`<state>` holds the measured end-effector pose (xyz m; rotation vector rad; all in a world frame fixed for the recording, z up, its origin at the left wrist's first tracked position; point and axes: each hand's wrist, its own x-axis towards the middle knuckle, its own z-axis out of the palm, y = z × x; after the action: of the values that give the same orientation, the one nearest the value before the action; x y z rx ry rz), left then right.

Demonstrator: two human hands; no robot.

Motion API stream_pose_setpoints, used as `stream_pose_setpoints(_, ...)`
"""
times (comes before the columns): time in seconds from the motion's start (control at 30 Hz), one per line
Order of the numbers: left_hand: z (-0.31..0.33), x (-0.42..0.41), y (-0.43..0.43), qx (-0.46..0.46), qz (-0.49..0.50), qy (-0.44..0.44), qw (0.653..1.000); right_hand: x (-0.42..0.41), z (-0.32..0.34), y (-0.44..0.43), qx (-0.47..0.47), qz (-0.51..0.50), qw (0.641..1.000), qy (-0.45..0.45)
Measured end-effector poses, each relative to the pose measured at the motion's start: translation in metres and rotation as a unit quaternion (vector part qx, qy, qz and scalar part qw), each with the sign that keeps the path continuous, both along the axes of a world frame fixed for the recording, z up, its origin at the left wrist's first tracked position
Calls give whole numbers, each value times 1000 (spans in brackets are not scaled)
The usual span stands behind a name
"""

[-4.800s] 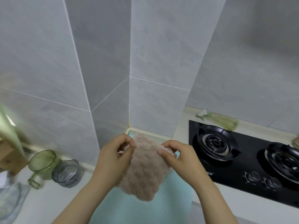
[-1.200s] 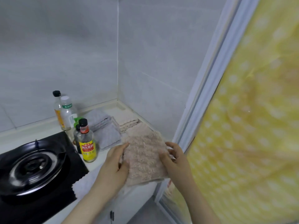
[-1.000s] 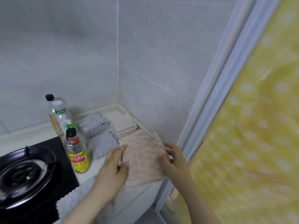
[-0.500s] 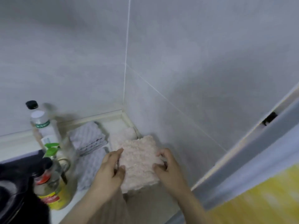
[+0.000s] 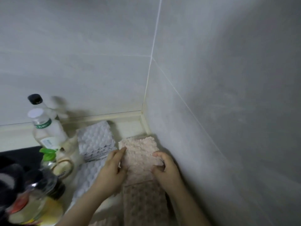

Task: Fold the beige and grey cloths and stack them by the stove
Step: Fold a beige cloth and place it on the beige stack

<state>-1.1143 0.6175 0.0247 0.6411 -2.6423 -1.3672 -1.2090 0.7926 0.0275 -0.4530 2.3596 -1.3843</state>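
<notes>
Both left hand (image 5: 112,167) and right hand (image 5: 166,168) hold beige cloth (image 5: 140,154); seemingly stacked.

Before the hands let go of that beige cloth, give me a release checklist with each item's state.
1. Grip: the left hand and right hand hold the folded beige cloth by its sides: ok.
2. Place: it is in the corner beside the wall, over a beige layer whose edge shows behind it: ok.
3. Resting flat with its full weight down: cannot tell.
4. No overlap with the grey stack on its left: ok.
5. Near edge squared: hidden by the hands, cannot tell.
6. Bottles stand apart from both hands: ok.
</notes>
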Motion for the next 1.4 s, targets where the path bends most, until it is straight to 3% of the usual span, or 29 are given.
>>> stream_pose_setpoints(0.6, -63, -62, -36, -9, 5, -99, 995, -44, -58, -51, 64, 11, 996, 59)
stream_pose_setpoints(0.9, -39, -50, -30, 6, 55, -101, 993, -40, -33, -43, 68, 0, 997, 33)
stream_pose_setpoints(1.17, 24, -13, 1, 39, 116, 13, 992, -14, 4, -34, -2, -12, 997, 70)
stream_pose_setpoints(1.4, 63, 55, 18, 39, 203, 73, 976, 21, 42, -41, -80, 67, 993, 56)
